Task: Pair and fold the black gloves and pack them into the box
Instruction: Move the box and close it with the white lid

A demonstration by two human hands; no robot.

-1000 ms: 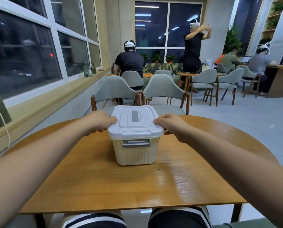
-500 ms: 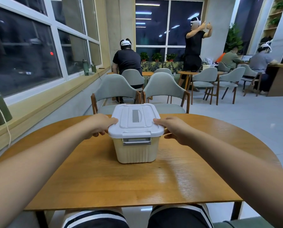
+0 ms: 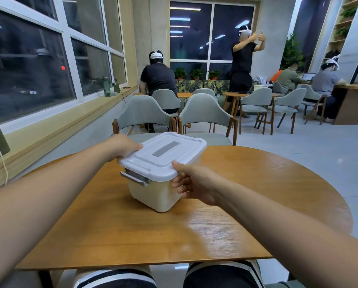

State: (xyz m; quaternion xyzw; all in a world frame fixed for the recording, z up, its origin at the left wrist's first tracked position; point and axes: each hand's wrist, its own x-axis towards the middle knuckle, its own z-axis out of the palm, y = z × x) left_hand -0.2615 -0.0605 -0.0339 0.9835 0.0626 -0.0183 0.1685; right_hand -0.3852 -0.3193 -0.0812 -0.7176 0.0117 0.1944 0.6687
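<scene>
Gripping the box [image 3: 159,194] rim, left hand [image 3: 124,145], right hand [image 3: 192,183], lid [image 3: 163,152] hiding contents

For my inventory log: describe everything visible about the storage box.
The storage box has a cream plastic body and a closed white lid with a grey inset handle and a grey latch on one end. It stands corner-on on the wooden table; left hand and right hand grip the lid's opposite edges.

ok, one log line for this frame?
cream plastic box: white lid on | left hand: grips lid edge | right hand: grips lid edge | black gloves: not visible
</scene>
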